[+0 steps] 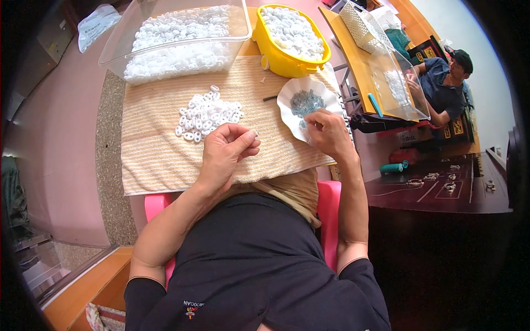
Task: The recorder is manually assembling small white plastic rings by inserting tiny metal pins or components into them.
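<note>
My left hand point(229, 150) is closed in a pinch above the striped cloth, with a small white piece point(256, 134) just showing at the fingertips. Beyond it lies a loose pile of white oval plastic pieces with holes point(207, 115). My right hand point(330, 132) reaches over the near rim of a white scalloped dish point(287, 113). Its fingers are bunched together, and what they hold, if anything, is hidden. Small grey-blue pieces point(305, 103) are heaped in that dish, too fine to make out singly.
At the back stand a clear plastic bin point(114, 55) and a yellow tub point(265, 47), both full of white pieces. A dark stick point(270, 99) lies beside the dish. On the right, a person point(444, 83) works at another table point(353, 66) with a clear bin.
</note>
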`<state>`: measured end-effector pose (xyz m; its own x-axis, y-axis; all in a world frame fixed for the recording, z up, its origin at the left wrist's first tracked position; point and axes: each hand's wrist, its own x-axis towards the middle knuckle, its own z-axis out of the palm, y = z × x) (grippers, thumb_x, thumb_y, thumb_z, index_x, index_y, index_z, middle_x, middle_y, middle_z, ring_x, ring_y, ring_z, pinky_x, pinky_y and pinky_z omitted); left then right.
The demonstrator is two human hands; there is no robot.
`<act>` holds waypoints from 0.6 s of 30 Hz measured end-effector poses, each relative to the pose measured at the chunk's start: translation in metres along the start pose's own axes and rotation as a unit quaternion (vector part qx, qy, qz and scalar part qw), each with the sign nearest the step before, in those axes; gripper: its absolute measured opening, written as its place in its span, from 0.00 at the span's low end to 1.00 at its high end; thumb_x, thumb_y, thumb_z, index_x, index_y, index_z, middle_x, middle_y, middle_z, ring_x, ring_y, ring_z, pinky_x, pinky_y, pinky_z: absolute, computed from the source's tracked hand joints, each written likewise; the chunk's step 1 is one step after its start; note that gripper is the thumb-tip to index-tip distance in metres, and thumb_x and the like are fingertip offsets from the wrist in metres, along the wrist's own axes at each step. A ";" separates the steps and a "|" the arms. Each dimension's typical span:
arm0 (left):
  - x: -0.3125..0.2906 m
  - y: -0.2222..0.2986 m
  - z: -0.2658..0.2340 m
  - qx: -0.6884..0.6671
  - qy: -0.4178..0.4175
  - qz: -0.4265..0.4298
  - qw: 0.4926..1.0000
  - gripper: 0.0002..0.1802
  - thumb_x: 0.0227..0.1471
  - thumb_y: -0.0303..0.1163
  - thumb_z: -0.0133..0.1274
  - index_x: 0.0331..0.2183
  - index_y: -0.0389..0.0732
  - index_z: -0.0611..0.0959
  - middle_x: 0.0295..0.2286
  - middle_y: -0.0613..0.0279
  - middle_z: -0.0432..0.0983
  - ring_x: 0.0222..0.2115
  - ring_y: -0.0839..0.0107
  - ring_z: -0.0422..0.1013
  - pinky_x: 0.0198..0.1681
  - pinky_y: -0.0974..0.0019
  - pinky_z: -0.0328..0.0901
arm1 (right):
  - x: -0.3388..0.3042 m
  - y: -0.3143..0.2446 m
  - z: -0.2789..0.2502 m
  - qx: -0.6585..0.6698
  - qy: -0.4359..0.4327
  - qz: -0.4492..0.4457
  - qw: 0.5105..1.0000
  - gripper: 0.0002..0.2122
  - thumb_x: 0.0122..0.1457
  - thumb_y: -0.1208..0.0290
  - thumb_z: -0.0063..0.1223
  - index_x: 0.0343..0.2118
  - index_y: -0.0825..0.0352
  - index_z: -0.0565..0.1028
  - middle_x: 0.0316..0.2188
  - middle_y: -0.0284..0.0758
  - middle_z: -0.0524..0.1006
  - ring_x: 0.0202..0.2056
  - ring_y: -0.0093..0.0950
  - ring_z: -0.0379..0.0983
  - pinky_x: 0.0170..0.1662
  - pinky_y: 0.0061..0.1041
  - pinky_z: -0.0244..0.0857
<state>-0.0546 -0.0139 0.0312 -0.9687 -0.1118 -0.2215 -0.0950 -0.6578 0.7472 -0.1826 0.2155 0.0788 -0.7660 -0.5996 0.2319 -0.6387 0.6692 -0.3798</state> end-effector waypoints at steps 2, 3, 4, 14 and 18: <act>0.000 0.000 0.000 0.000 -0.002 0.000 1.000 0.04 0.54 0.26 0.55 0.33 0.37 0.77 0.29 0.62 0.76 0.30 0.74 0.75 0.36 0.71 0.73 | -0.001 -0.001 0.000 0.018 0.007 -0.005 1.000 0.07 0.48 0.81 0.54 0.32 0.72 0.78 0.25 0.42 0.77 0.26 0.32 0.76 0.32 0.25 0.68; 0.000 0.001 0.000 -0.008 -0.002 -0.002 1.000 0.05 0.54 0.26 0.55 0.34 0.36 0.77 0.29 0.61 0.76 0.31 0.74 0.75 0.37 0.71 0.74 | 0.000 -0.001 0.001 0.037 0.013 -0.010 0.999 0.07 0.48 0.82 0.55 0.32 0.72 0.78 0.24 0.41 0.77 0.26 0.30 0.75 0.32 0.23 0.68; -0.001 0.002 0.000 -0.016 -0.001 -0.005 1.000 0.05 0.54 0.26 0.55 0.34 0.36 0.77 0.30 0.61 0.76 0.31 0.74 0.75 0.37 0.71 0.74 | 0.000 -0.004 0.001 0.039 0.013 -0.011 0.999 0.07 0.48 0.82 0.55 0.32 0.72 0.78 0.24 0.41 0.77 0.26 0.30 0.75 0.32 0.23 0.68; -0.001 0.000 0.001 -0.063 -0.007 -0.025 0.998 0.08 0.54 0.23 0.54 0.39 0.33 0.78 0.30 0.59 0.76 0.32 0.72 0.76 0.38 0.71 0.74 | -0.006 -0.035 0.030 0.328 -0.003 0.097 0.940 0.04 0.56 0.79 0.56 0.34 0.73 0.76 0.26 0.30 0.76 0.24 0.16 0.71 0.29 0.15 0.67; -0.001 0.002 0.002 -0.071 -0.018 -0.041 0.996 0.08 0.54 0.23 0.54 0.38 0.32 0.78 0.31 0.59 0.77 0.31 0.72 0.76 0.38 0.71 0.74 | -0.006 -0.053 0.042 0.459 -0.025 0.115 0.881 0.05 0.56 0.76 0.58 0.33 0.72 0.78 0.25 0.30 0.77 0.24 0.17 0.71 0.27 0.16 0.67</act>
<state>-0.0540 -0.0136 0.0339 -0.9670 -0.0282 -0.2533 -0.1432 -0.7622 0.6313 -0.1413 0.1650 0.0603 -0.8483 -0.5290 0.0227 -0.1219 0.1534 -0.9806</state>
